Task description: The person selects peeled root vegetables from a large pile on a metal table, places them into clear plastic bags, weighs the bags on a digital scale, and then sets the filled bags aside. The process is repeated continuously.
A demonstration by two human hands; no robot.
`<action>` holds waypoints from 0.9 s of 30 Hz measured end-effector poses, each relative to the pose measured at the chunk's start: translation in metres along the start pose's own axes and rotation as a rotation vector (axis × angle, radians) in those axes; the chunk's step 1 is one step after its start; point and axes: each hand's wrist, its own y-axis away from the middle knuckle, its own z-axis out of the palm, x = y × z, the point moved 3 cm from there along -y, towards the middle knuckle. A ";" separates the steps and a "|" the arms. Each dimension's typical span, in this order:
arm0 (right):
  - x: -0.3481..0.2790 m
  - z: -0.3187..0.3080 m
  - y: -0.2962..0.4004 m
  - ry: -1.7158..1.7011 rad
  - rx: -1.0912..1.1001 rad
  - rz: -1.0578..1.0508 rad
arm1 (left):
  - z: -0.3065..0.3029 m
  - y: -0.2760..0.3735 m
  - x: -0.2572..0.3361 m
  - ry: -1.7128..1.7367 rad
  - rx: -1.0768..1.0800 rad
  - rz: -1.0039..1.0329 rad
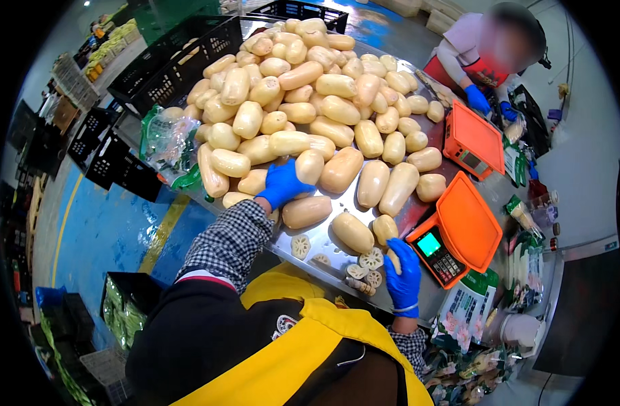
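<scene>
Peeled lotus root segments [335, 109] are heaped on a metal table [310, 248]. My left hand [284, 183], in a blue glove, grips a rounded lotus root segment [310, 166] at the near edge of the heap. In my right hand [403, 271], also gloved in blue, is a small pale piece [394, 261], mostly covered by the fingers; it looks like lotus root. Just left of that hand lie cut lotus root slices [371, 259] with holes showing. Another slice [300, 246] rests flat near the table's front edge.
An orange digital scale [467, 223] stands right of my right hand, with a second orange scale [474, 137] behind it. Printed plastic bags [464, 309] lie at the right. Black crates [188, 66] stand back left, beside a crumpled plastic bag [170, 144]. Across the table works a person [472, 56].
</scene>
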 end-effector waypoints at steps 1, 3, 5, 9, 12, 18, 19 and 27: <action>-0.008 0.008 -0.007 0.005 -0.049 -0.034 | -0.011 0.000 0.007 0.076 -0.132 -0.020; -0.004 0.024 -0.009 0.013 -0.108 -0.054 | 0.005 -0.012 -0.025 0.432 -0.102 0.082; -0.002 0.034 -0.010 0.019 -0.143 -0.062 | 0.003 -0.016 -0.027 0.864 -0.158 0.184; -0.017 0.037 -0.027 0.080 -0.122 -0.073 | -0.005 -0.014 0.003 1.357 -0.425 0.145; -0.046 0.030 -0.060 0.190 -0.066 -0.171 | -0.002 -0.002 0.027 1.494 -0.538 0.016; -0.046 0.024 -0.092 0.337 -0.156 -0.323 | 0.012 0.020 0.085 1.524 -0.876 0.213; -0.041 0.020 -0.091 0.263 -0.074 -0.379 | 0.062 -0.016 0.060 1.487 -0.877 0.169; 0.058 -0.087 -0.087 0.102 0.474 0.112 | 0.032 0.045 0.108 0.994 -0.534 0.362</action>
